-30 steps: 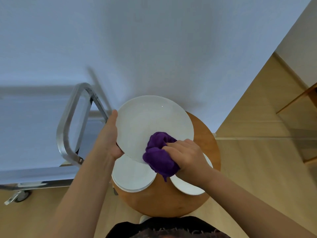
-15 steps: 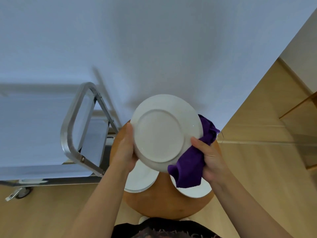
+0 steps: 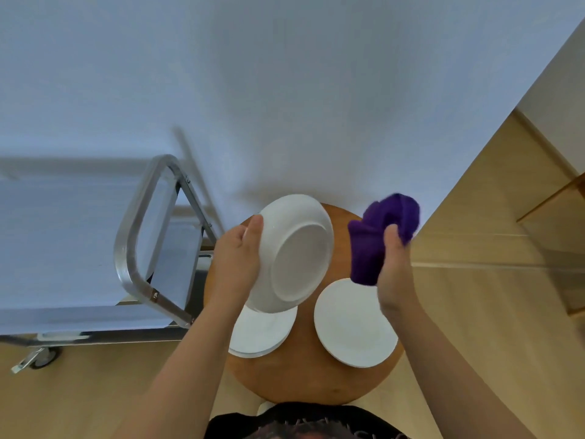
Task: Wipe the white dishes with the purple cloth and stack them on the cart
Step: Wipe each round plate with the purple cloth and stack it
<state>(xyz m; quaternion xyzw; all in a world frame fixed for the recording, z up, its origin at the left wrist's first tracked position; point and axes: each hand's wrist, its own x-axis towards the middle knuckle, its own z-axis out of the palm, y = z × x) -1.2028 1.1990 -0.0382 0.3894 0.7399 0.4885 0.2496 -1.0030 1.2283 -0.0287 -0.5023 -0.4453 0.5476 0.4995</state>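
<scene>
Cloth [image 3: 380,239] pulls off the plate [image 3: 296,251]; my right hand [image 3: 394,270] clutches it, left hand [image 3: 237,258] grips the slick, breakable rim.

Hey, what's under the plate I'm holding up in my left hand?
Below the held plate, gripped by the left hand, a stack of white plates sits on the round wooden table. The stack's far edge is covered, so its count is unclear.
</scene>
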